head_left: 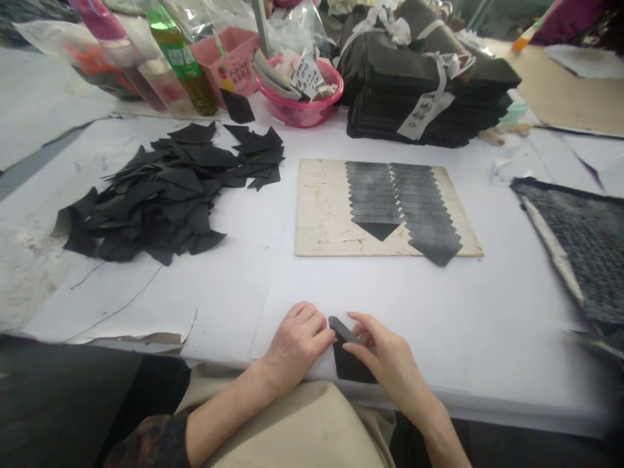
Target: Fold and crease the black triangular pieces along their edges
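Fingers (361, 353) touch one black piece (348, 366); one board (322, 218) bears two columns (374, 195).

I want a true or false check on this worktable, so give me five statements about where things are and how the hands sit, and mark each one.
1. The left hand and right hand are at a dark piece by the table's near edge. True.
2. The heap of loose pieces lies right of the pale board. False: the heap of loose pieces is left of the pale board.
3. A white label with writing hangs on the dark stack. True.
4. The pink bowl stands left of the pink box. False: the pink bowl is right of the pink box.
5. The pale board bears four columns of dark pieces. False: it bears two.
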`<move>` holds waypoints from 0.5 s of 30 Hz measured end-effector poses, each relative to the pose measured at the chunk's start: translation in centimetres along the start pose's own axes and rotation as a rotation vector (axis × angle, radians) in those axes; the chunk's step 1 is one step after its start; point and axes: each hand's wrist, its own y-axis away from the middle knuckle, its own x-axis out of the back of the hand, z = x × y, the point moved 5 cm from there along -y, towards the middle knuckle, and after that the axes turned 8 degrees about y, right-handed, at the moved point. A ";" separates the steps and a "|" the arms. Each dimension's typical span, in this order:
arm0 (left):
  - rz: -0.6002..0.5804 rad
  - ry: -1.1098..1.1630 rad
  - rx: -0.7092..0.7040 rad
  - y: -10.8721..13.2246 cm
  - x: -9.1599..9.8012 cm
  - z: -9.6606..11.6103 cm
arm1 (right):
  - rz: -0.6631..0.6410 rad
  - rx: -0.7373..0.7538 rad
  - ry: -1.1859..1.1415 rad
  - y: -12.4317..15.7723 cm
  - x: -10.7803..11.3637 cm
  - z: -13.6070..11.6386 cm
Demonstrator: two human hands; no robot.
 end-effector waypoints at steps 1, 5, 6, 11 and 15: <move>-0.003 -0.013 0.000 -0.1 0.0 -0.1 | -0.033 -0.032 -0.079 0.0 0.1 0.3; 0.021 -0.010 -0.021 -0.2 0.1 -0.2 | 0.026 -0.138 -0.053 0.3 0.2 0.8; 0.034 0.003 -0.017 -0.1 0.1 -0.2 | 0.066 -0.131 0.009 0.3 0.1 0.6; 0.102 0.153 0.074 -0.1 0.1 -0.7 | 0.232 -0.039 0.238 0.4 -1.4 -1.1; 0.144 0.234 0.165 -0.1 0.2 -1.4 | 0.296 -0.009 0.229 0.6 -2.2 -1.6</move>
